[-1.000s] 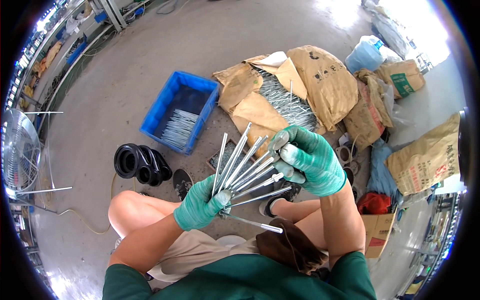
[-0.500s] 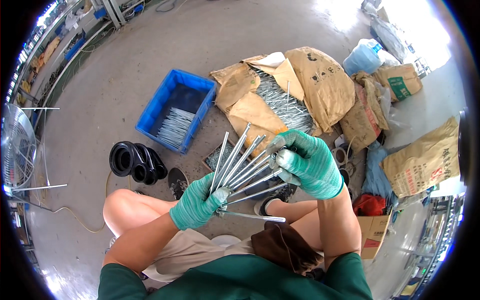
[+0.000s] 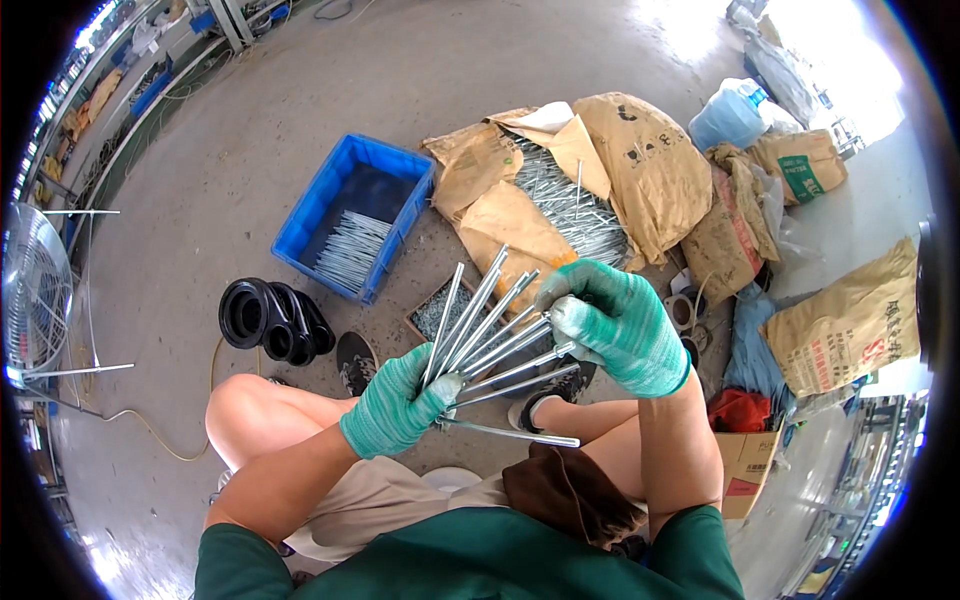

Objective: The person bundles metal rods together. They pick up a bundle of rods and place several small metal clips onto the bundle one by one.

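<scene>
A fanned bunch of silvery metal rods (image 3: 487,318) is gripped near its lower end in my left hand (image 3: 398,402), which wears a green knitted glove. The rods spread up and to the right, and one (image 3: 510,433) lies lowest, almost level. My right hand (image 3: 622,328), gloved alike, is closed with thumb and fingers pinched at the far end of a rod in the middle of the fan. Whether a small part also sits between those fingertips is hidden. Beneath the rods, partly covered, stands a shallow box (image 3: 430,318) of small grey metal pieces.
Ahead, a blue plastic bin (image 3: 290,232) holds more rods (image 3: 352,248). To its right a torn brown paper sack (image 3: 650,165) spills many rods. Black ring-shaped parts (image 3: 262,318) sit at left, near a fan (image 3: 38,290). Sacks (image 3: 845,325) and a carton (image 3: 748,470) stand at right.
The fan of rods has shifted slightly right, its lowest rod reaching a little farther. My right fingertips have closed more tightly about the rod end.
</scene>
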The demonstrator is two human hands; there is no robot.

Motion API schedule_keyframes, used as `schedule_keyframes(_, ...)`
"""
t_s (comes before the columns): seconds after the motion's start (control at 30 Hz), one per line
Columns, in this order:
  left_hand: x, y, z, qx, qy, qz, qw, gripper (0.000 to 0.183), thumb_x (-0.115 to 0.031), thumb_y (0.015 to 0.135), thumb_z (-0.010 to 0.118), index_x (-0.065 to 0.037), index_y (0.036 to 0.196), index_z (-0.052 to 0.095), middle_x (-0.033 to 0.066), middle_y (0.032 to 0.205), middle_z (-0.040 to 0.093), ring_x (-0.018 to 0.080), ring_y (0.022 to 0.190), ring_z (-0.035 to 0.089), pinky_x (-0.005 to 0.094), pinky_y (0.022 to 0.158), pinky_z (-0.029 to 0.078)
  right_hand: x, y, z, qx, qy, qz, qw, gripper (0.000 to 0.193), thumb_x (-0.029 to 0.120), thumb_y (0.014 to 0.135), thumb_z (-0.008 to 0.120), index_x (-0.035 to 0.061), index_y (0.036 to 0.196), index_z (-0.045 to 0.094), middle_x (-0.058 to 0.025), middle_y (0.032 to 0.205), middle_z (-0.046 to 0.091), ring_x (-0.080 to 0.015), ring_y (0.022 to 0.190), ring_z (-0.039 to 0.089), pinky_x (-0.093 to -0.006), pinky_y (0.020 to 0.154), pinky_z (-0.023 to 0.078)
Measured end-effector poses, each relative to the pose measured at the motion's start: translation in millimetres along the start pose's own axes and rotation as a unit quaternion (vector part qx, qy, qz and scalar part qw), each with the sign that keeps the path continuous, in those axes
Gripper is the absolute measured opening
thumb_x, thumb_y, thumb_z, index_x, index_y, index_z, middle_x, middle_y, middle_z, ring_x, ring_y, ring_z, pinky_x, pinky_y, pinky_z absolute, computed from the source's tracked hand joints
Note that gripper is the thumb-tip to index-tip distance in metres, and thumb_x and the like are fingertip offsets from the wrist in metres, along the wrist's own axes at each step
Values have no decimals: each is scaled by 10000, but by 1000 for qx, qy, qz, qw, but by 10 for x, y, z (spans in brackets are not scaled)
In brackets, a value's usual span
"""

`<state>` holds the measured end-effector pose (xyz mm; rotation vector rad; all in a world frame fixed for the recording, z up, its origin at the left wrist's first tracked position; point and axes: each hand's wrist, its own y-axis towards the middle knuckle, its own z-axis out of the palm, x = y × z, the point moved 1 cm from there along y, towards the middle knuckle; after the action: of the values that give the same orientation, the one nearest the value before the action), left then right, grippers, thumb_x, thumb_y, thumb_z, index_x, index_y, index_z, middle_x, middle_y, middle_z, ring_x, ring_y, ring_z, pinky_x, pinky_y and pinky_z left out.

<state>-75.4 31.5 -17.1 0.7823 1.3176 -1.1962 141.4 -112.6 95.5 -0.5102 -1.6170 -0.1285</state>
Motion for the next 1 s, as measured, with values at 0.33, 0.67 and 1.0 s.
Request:
schedule_keyframes(0.33, 4, -20, -28, 16, -15, -8, 1000, 342, -306, 965, 633, -72, 1199, 547, -10, 838, 590, 79, 689, 598, 238, 560, 499, -166, 18, 109, 0, 223, 45, 974, 244, 250, 939, 680, 52, 1070, 625, 10, 801, 591, -53, 640, 541, -190, 519, 416)
schedule_keyframes(0.67, -55, -30, -36, 3, -38, 12, 999, 375, -338, 951, 650, -74, 1192, 537, -9, 869, 588, 78, 700, 592, 248, 574, 502, -225, 54, 132, 7, 308, -9, 951, 191, 214, 948, 655, 56, 1051, 618, -36, 783, 611, -61, 528, 468, -196, 447, 314)
schedule_keyframes(1.0, -100, -11, -23, -1, 38, 39, 999, 378, -365, 961, 615, -68, 1181, 530, -6, 763, 600, 51, 564, 548, 213, 477, 454, -198, 71, 140, -25, 259, 2, 966, 206, 202, 935, 666, 32, 1046, 635, -15, 715, 573, -52, 503, 436, -193, 456, 310)
